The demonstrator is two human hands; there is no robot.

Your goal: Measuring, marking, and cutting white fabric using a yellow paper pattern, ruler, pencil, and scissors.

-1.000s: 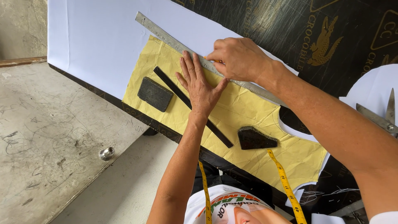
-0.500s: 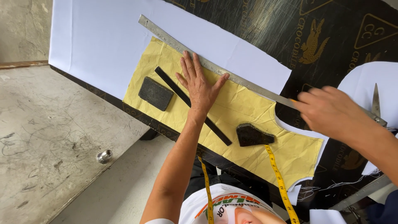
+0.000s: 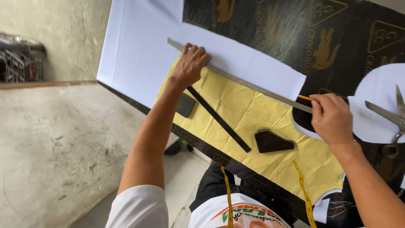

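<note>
Head view: left hand (image 3: 190, 63) presses flat, fingers spread, on the far-left end of the long metal ruler (image 3: 240, 80), which lies diagonally along the far edge of the yellow paper pattern (image 3: 253, 126), over the white fabric (image 3: 139, 55). That grip is not closed on anything, just palm and fingers bearing down. Right hand (image 3: 333, 118) sits at the ruler's right end, grip narrow, pinched on an orange pencil (image 3: 304, 98) whose tip touches the ruler edge. To do this well, my read: keep downward load on the ruler at the left hand so it can't pivot, hold the pencil tight against the edge, draw in one pass, and avoid dragging the pattern. Two dark weights hold the pattern: a square one (image 3: 185, 105) near-left, partly hidden by the forearm, and a wedge-shaped one (image 3: 272, 141) near-centre; a thin black strip (image 3: 219, 120) lies between them. Scissors (image 3: 392, 114) lie at the far right on another white piece. Yellow tape measure (image 3: 304, 194) hangs from the person's neck over the dark worktop (image 3: 337, 38) edge. Containers: none visible.
</note>
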